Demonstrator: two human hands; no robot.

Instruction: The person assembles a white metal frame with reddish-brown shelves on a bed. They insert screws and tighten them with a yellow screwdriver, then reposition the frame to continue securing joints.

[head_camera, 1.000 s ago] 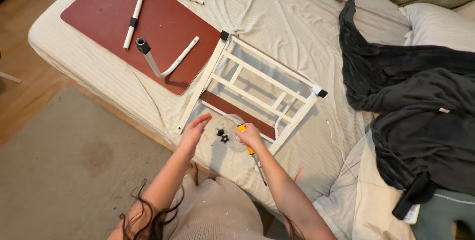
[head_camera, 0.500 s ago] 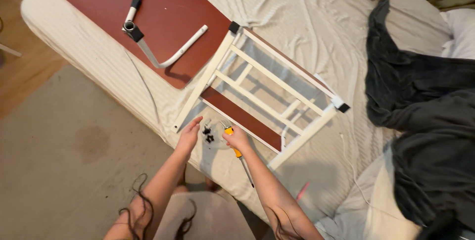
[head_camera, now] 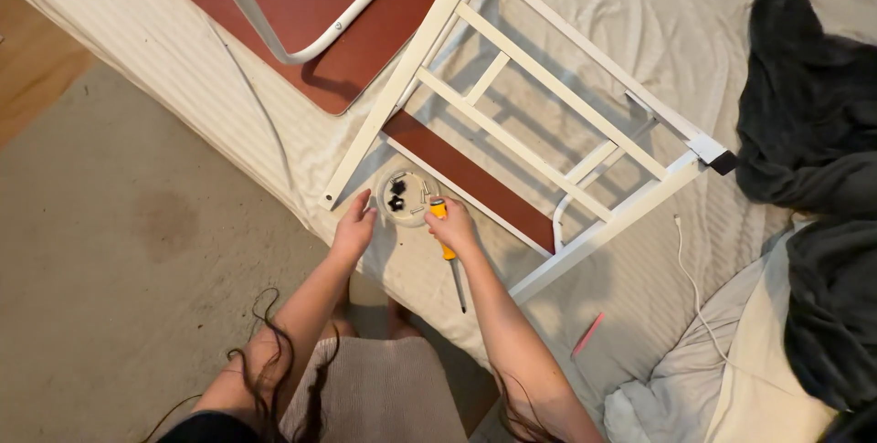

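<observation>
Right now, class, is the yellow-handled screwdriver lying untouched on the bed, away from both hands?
No: the right hand grips the yellow-handled screwdriver, its shaft pointing back toward the person, beside the small dish of screws.

Bare forearms — long dark hair, beige skirt.

There is a single view, from a camera on the person's head, looking almost straight down from well above. It faces the near edge of the bed (head_camera: pixel 228 123), which crosses the frame on a slant from upper left to lower right, with carpet (head_camera: pixel 100 251) to the left of it. The person's lap and forearms enter from the bottom edge, and both hands lie near the middle of the frame, at moderate distance. No second view shares the scene.
</observation>
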